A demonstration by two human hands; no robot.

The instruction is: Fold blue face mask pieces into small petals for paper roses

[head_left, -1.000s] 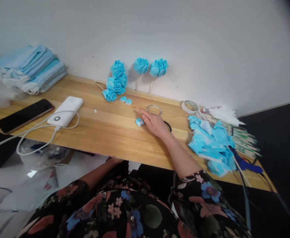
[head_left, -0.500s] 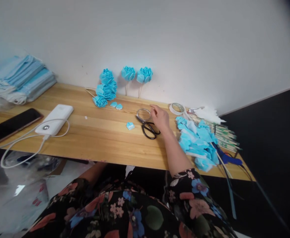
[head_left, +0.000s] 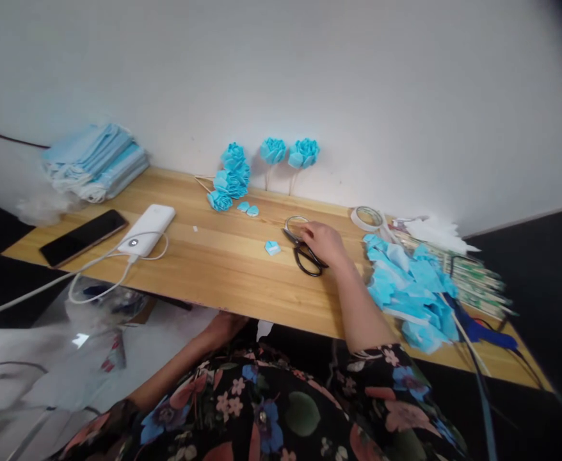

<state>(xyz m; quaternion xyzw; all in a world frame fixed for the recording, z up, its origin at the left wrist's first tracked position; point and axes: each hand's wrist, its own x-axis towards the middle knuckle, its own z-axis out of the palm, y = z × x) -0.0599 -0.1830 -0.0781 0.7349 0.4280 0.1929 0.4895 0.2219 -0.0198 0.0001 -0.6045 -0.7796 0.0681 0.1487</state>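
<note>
Hands, two: right hand (head_left: 315, 235), fingers bent and drawn narrow, at the black-handled scissors (head_left: 299, 244) and the silvery ring (head_left: 286, 223) just behind them, right of the middle of the tabletop (head_left: 214, 269), whether gripping either cannot be told; left hand (head_left: 228, 323), at the front edge, fingers partly hidden below it, state and contents not to be told. Step in hand, by judgement: reaching to the scissors or ring; a pick-up there would call for a pinch clear of the blades. One folded blue piece (head_left: 272, 247), lying flat left of the scissors. Two small blue pieces (head_left: 248, 209), toward the back edge. Blue flower cluster (head_left: 233, 176), same edge, beside them. Two stemmed blue flowers (head_left: 289, 152), upright at the wall. Tape roll (head_left: 356, 220), back edge, right. Crumpled blue sheets (head_left: 406, 282), toward the front right corner, beside the right forearm and limiting room there. Blue-handled tool (head_left: 492, 335), at that corner. Mask stack (head_left: 98, 160), back left corner. Phone (head_left: 84, 237) and white power bank (head_left: 149, 225), left end, white cable (head_left: 70, 272) trailing over the front edge
</note>
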